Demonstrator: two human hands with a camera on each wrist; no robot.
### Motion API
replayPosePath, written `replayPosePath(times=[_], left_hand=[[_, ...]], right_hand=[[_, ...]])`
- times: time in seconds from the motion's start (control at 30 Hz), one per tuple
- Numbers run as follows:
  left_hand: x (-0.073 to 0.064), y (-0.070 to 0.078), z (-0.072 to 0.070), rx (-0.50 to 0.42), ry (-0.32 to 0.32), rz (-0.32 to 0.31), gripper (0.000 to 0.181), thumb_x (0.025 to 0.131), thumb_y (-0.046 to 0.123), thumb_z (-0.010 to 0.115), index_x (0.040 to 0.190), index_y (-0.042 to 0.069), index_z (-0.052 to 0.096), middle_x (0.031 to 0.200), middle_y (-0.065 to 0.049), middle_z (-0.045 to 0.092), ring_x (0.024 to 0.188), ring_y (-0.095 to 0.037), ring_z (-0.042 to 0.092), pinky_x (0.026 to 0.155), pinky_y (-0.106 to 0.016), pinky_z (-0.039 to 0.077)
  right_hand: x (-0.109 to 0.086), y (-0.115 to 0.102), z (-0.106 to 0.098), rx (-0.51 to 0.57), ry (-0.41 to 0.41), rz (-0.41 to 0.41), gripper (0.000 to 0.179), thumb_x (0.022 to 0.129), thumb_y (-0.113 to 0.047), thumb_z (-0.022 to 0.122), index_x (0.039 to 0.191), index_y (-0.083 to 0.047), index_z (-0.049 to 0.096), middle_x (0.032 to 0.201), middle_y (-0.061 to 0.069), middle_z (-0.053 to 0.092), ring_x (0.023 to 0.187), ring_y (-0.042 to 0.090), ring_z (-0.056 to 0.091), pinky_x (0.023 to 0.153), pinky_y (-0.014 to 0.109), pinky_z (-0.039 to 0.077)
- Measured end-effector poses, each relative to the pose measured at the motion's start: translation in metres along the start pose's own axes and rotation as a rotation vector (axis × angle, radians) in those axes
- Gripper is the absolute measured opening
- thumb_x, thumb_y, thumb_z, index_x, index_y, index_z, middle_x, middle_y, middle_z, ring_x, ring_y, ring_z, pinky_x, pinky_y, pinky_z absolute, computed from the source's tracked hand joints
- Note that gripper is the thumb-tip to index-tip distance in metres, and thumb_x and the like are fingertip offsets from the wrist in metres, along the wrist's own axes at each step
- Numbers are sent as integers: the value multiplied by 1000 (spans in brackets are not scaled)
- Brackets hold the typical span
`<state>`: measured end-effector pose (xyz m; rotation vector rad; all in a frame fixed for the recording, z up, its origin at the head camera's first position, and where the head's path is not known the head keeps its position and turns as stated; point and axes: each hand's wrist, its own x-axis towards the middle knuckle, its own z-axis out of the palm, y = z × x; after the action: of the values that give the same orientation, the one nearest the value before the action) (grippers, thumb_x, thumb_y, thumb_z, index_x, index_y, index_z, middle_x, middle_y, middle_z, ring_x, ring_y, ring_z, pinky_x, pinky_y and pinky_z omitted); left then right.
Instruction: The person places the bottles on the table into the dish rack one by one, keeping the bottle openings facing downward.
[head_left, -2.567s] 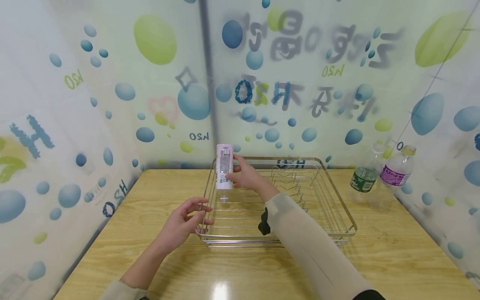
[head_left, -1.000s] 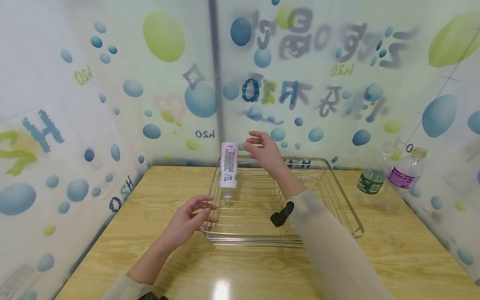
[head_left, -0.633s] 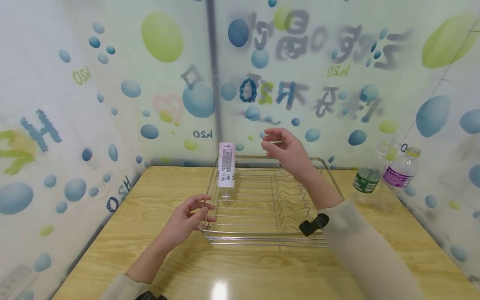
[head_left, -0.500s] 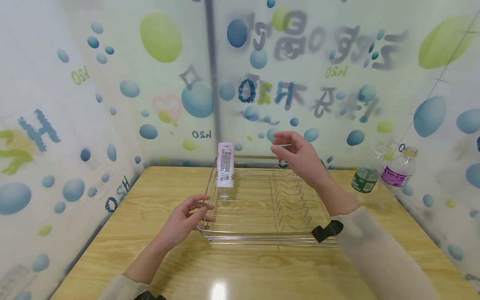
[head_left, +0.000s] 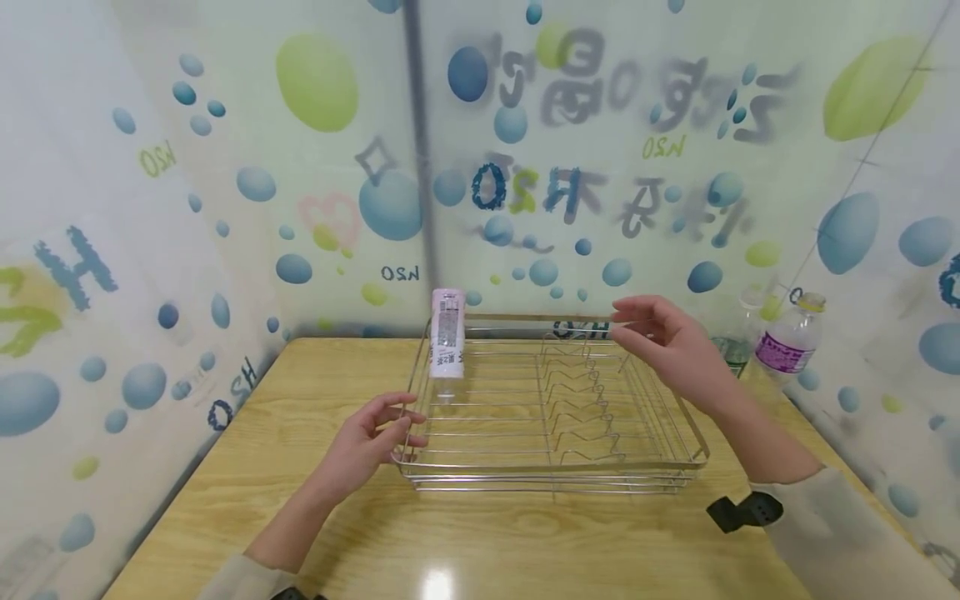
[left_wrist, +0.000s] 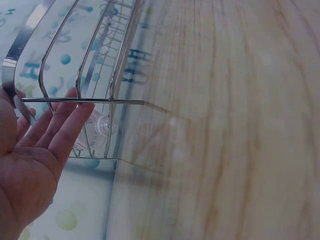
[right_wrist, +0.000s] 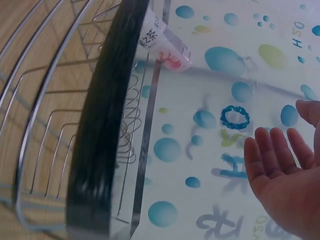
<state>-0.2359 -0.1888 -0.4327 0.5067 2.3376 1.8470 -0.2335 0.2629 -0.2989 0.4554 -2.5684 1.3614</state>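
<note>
- Pink-labelled bottle [head_left: 447, 333]: already in wire rack [head_left: 525, 468], left side, no hand on it.
- Left hand [head_left: 363, 446]: fingers relaxed, touching rack.
- Right hand [head_left: 678, 354]: loosely spread, holding nothing.
- Still outside: green-labelled bottle [head_left: 735, 353], purple-labelled bottle [head_left: 783, 352].

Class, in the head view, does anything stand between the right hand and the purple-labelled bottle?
Yes: the green-labelled bottle, partly hidden by the right hand, stands beside the purple-labelled bottle, on the hand's side.

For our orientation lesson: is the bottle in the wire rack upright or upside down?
Upside down: in the head view, the bottle has its narrow, clear neck below its label.
</note>
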Motion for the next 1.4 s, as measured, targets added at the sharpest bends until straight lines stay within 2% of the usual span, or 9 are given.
replayPosePath(times=[0.1,0.37,0.53,0.77,0.97,1.07,1.27,1.33,1.4], left_hand=[[-1,0,1,-4,0,-5,45,116,23,57,157,6,49,144,-35,63,108,-21,82,76,-30,66],[-3,-1,1,-4,6,-16,44,117,23,57,157,7,50,143,-34,64,107,-21,81,73,-29,65],[-3,-1,1,-3,6,-10,44,117,25,57,157,9,51,144,-34,64,108,-21,81,71,-27,63],[-3,1,1,1,5,-17,45,117,24,56,158,6,49,144,-34,64,109,-24,81,72,-28,64],[1,2,1,2,5,-2,42,117,25,57,156,9,52,143,-34,64,109,-24,81,73,-28,64],[1,2,1,-6,6,2,40,117,24,57,155,11,53,143,-34,64,108,-25,81,74,-29,65],[0,1,0,-10,1,2,41,117,24,57,155,10,52,142,-34,65,110,-28,81,75,-30,66],[-1,1,0,-8,1,1,41,117,24,57,155,11,52,142,-33,65,110,-28,81,75,-30,66],[-1,0,0,-9,1,2,42,117,25,56,156,11,52,142,-33,66,110,-28,81,75,-30,66]], right_hand=[[-11,15,-10,-37,28,8,47,112,-35,67,153,-13,57,141,4,66,109,-1,66,87,15,57],[-40,62,-40,-78,114,27,42,111,-26,69,148,-10,59,122,-28,65,105,-10,65,83,9,54],[-58,91,-61,-100,133,40,35,111,-21,68,145,-15,62,121,-33,63,105,-12,62,81,9,54],[-81,119,-90,-150,163,159,37,112,-32,66,147,-19,59,120,-38,58,102,-19,57,76,9,52],[-92,140,-111,-187,288,259,49,114,-40,61,155,-15,53,117,-41,48,98,-22,50,71,4,45],[-92,149,-120,-178,366,299,48,113,-40,61,156,-20,53,115,-43,43,95,-22,46,69,2,42],[-89,166,-130,-125,452,354,66,112,-40,61,171,-19,37,118,-41,38,97,-19,40,70,1,42],[-87,173,-132,-118,452,367,72,112,-40,61,174,-21,29,135,-29,49,103,-18,40,72,0,42],[-83,180,-133,-110,435,378,77,112,-41,62,176,-24,22,159,-4,50,122,-8,51,77,0,45]])
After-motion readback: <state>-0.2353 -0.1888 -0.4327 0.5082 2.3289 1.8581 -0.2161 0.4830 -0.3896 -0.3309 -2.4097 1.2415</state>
